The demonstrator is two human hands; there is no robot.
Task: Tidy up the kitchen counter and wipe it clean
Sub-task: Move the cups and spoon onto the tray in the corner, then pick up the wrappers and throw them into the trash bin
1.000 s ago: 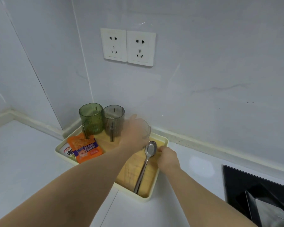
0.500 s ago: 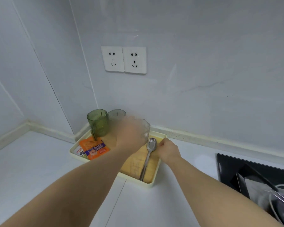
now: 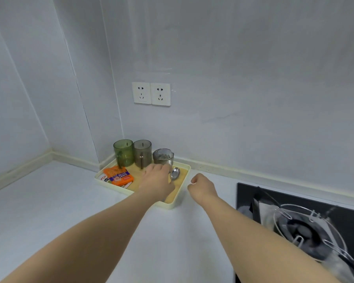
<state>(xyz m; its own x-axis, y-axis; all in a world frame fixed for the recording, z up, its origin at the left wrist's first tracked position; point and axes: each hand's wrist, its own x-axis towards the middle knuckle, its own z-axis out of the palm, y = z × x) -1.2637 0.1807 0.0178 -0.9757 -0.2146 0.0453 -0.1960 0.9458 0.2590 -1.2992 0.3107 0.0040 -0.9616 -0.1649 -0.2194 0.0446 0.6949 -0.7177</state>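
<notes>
Left hand [image 3: 157,180]: knuckles up over the tray [image 3: 172,205], fingers bent down at the neck of the spoon [image 3: 175,173]; pinching it or only touching, I cannot tell, the hand hides the handle
Right hand [image 3: 202,185]: loosely curled, nothing in it, hovering just beside the tray's right rim, apart from it
Spoon: bowl peeking past the left hand, lying on the tray's wooden floor just in front of the clear glass cup [image 3: 163,157]
Clear glass cup: upright at the tray's back edge, smeared inside, and here's the danger: a spoon lifted carelessly could clip its wall and tip it
Mugs: green mug [image 3: 124,152] and smoky grey mug [image 3: 142,153] packed side by side right next to that cup, so one knock may travel down the row
Sachet: orange sachet [image 3: 119,176] flat on the tray's left, low risk
Tray: tucked into the corner with no hand steadying it; a tug might skate it across the smooth counter [image 3: 49,201]
Counter: white, wiping not yet begun by my reckoning
Hob [image 3: 246,193]: black glass close under the right forearm; a wide elbow swing could catch the wire pan support [image 3: 315,227]
</notes>
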